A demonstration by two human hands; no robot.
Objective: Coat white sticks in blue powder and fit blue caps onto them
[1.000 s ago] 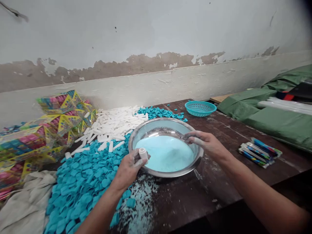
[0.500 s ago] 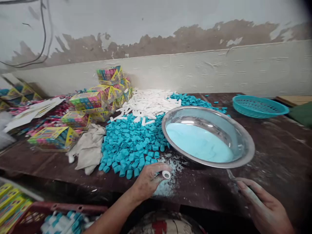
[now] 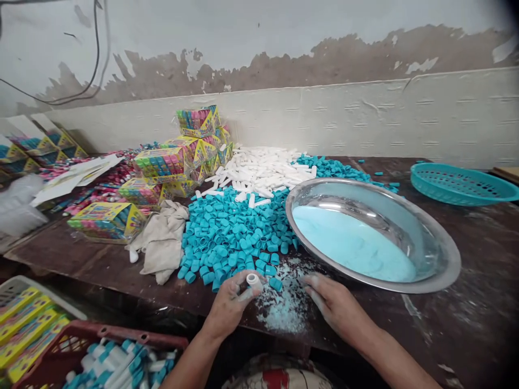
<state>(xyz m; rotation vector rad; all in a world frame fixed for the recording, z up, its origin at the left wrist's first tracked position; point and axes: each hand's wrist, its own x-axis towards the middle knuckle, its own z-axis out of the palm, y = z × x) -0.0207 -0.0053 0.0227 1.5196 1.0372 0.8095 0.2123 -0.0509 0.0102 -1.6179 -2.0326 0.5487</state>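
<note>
Here's the left hand, thumb and fingers pinched snugly round a white tube, its open, ringed mouth turned up and towards us! That tube sits low at the front, above the table's near edge, just beside a loose teal cap. The left forearm climbs from the bottom edge, angled up to the right, the palm side partly hidden.

Across the gap, the right hand, back of the hand uppermost, fingers bent and reaching left, powder on the thumb and fingertips. Is anything in that grip? Cannot tell from here! Its forearm slants in from the lower right.

Between the hands, spilled pale-blue powder streaks the dark table. Just beyond the right hand, the steel basin carries a broad bed of the same-coloured powder. Ahead of the left hand, a thick spread of teal caps runs back to a heap of white tubes. A crumpled cloth lies to the left, and a teal basket far right.
</note>
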